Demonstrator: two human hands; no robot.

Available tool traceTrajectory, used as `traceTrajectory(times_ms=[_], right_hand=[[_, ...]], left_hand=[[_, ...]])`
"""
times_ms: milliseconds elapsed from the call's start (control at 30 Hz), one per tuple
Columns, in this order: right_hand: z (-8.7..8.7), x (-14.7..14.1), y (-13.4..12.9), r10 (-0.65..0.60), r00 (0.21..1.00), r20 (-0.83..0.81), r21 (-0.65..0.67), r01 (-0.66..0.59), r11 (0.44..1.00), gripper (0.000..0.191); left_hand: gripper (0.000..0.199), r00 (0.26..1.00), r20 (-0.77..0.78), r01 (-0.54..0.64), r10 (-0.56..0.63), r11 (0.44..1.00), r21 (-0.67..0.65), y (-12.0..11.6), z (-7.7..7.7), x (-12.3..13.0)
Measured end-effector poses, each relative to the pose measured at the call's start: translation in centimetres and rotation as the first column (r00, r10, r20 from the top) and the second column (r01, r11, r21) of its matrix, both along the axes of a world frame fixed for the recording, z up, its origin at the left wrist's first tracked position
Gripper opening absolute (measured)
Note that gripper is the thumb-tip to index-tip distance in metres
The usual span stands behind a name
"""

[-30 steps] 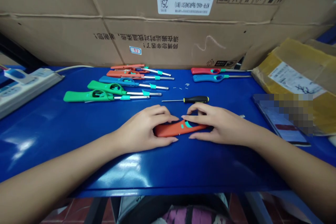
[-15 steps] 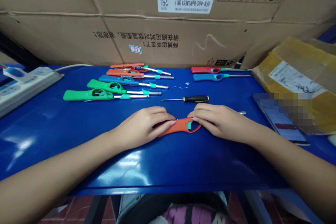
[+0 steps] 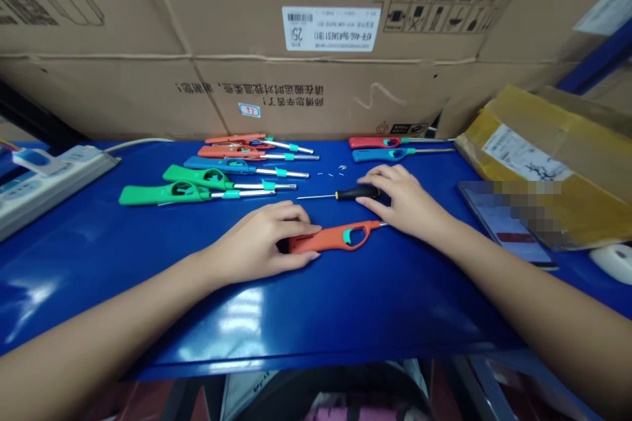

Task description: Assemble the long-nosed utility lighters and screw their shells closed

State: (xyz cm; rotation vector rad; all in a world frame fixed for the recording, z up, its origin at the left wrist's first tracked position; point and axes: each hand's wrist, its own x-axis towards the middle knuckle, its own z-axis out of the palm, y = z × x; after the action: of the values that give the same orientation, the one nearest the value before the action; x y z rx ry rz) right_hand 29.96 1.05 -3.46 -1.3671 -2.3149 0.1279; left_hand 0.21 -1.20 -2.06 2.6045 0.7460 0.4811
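Observation:
An orange lighter (image 3: 330,239) with a long metal tube and a teal trigger lies sideways on the blue table. My left hand (image 3: 264,240) is closed on its handle end, thumb on the near side and fingers on the far side. Its tube tip runs under my right wrist area. Beyond the lighter lies a black-and-yellow screwdriver (image 3: 348,195), its shaft pointing left. My right hand (image 3: 399,194) is around the screwdriver's handle, thumb on the near side and fingers beyond it, still spread apart. Several tiny white slivers or screws (image 3: 340,170) lie behind the screwdriver.
Green lighters (image 3: 153,195), a blue lighter (image 3: 210,163) and orange lighters (image 3: 227,152) lie at the back left. A red lighter (image 3: 368,143) and another blue lighter (image 3: 372,155) are at the back right. A power strip (image 3: 59,177), phone (image 3: 508,230), yellow-taped package (image 3: 557,171) and large carton (image 3: 247,33) surround them.
My right hand has left the orange lighter and moved back to the screwdriver's handle. My left hand has stayed on the lighter. The view has tilted up slightly.

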Motion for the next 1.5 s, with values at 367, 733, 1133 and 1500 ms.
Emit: traceTrajectory(times_ms=[367, 733, 1133, 1500], right_hand=[[2.6, -0.5, -0.9, -0.149, 0.638, -0.755, -0.111, 0.100, 0.989, 0.029], [3.5, 0.2, -0.3, -0.322, 0.155, -0.934, -0.317, 0.054, 0.947, 0.040], [3.5, 0.0, -0.7, -0.394, 0.056, -0.917, -0.396, -0.029, 0.918, 0.034], [2.6, -1.0, -1.1, -0.561, -0.002, -0.828, -0.541, -0.262, 0.799, 0.021]], left_hand=[[0.035, 0.997, -0.042, -0.063, 0.067, 0.995, 0.073, 1.7, 2.1, 1.2], [0.017, 0.929, -0.139, -0.293, 0.343, 0.912, 0.287, 9.4, 1.8, 4.9], [0.016, 0.885, 0.093, -0.434, 0.456, 0.881, -0.188, 9.6, 2.1, 5.7], [0.009, 0.582, 0.263, -0.091, 0.769, 0.383, -0.919, 2.3, 3.2, 1.9]])
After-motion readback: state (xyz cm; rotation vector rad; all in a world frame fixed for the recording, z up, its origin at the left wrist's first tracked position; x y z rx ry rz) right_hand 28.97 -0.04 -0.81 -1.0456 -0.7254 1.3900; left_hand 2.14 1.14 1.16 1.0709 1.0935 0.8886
